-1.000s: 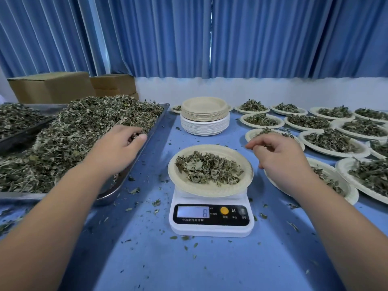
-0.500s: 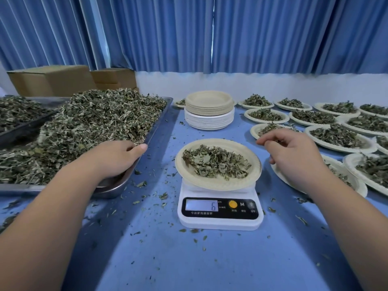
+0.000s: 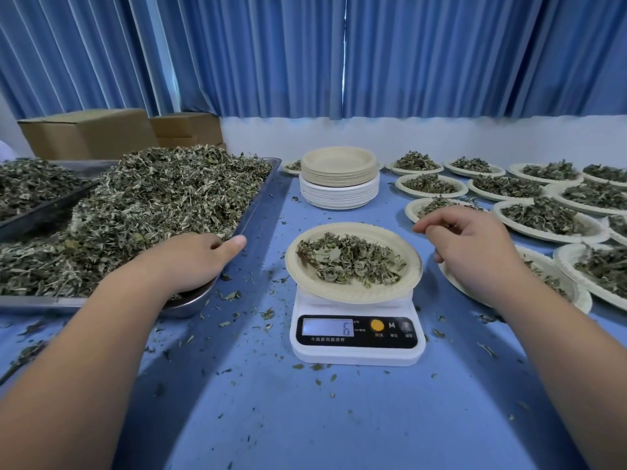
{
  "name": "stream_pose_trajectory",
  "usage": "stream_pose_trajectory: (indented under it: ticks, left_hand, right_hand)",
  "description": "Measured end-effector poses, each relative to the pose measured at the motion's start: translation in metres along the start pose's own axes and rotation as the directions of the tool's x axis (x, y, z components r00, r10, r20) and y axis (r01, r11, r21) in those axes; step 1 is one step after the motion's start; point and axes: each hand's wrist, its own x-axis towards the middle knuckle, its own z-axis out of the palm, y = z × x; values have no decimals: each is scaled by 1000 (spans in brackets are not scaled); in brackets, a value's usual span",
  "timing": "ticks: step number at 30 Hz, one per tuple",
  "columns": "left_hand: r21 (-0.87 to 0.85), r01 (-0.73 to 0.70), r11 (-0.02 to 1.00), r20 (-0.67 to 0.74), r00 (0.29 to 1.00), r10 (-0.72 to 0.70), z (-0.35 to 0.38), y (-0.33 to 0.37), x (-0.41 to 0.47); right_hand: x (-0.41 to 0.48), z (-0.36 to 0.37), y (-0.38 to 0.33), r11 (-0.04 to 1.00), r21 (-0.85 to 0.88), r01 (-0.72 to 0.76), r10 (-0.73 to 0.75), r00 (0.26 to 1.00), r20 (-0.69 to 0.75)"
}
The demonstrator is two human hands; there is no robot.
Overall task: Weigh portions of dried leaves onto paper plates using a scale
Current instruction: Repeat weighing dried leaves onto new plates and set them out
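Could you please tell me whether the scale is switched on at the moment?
On: the scale's display is lit and reads 6, with the plate of leaves resting on it.

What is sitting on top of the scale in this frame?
A paper plate rests on the scale, holding a loose heap of dried leaves. The plate covers the weighing platform, so that cannot be seen.

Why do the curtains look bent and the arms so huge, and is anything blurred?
Head view: its wide-angle lens bows the curtains and stretches the forearms near the bottom corners; light is soft and even, with soft-edged shadows on the table; the scale display is sharp and free of glare, reading 6; the plates at the right edge look slightly smeared.
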Motion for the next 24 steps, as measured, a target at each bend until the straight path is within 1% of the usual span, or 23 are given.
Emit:
stream_pose_trajectory:
  ticks: [4,6,8,10,13,15,17,21,24]
  left_hand:
    - [-46,39,998,210,977,-29,-1,3,-6]
    - [7,37,999,240,970,-38,-2,4,-13]
    - [49,27,998,229,973,-37,-1,4,-23]
    - [86,22,996,170,985,-37,3,0,-34]
    - [169,14,985,18,1000,-17,10,-6,-48]
    - [233,-3,972,-76,997,22,15,-8,-55]
    - [260,-11,965,-160,986,54,19,-8,-61]
    - [232,-31,972,-253,963,91,24,-11,-65]
    - [136,-54,989,-307,947,94,25,-13,-62]
  right_hand:
    - [-1,0,-1,1000,4,-5,5,1000,0]
    - [-1,0,-2,1000,10,-3,3,1000,-2]
    - [0,-1,-3,1000,12,-2,2,1000,-1]
    - [0,-1,-3,1000,3,5,-5,1000,3]
    - [-1,-1,-4,1000,7,19,-19,1000,4]
    - [-2,0,-4,1000,18,24,-24,1000,5]
    - [-3,0,-4,999,20,26,-27,1000,5]
    - [-3,-2,-5,999,30,17,-17,1000,9]
    - [-3,-3,-5,999,39,15,-15,1000,2]
